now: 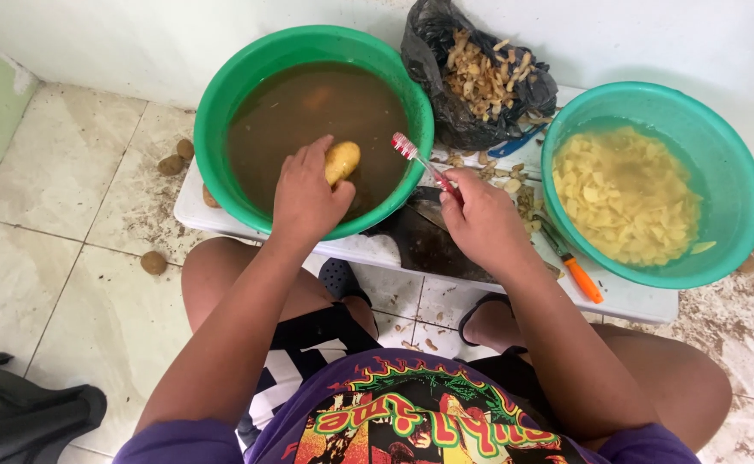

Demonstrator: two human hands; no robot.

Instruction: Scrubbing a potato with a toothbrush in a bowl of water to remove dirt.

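Observation:
My left hand (306,196) grips a pale yellow potato (343,161) over a green basin (222,94) full of muddy brown water. My right hand (483,221) holds a red-and-white toothbrush (413,153), its bristled head raised near the basin's right rim, a little right of the potato. Both hands are above a low white board (635,301) that spans my knees.
A teal basin (738,172) on the right holds cut potato pieces in water. A black bag (480,82) of peelings sits between the basins. An orange-handled peeler (579,273) and a dark cleaver (424,241) lie on the board. Loose potatoes (153,262) dot the tiled floor; a black chair base (33,417) is lower left.

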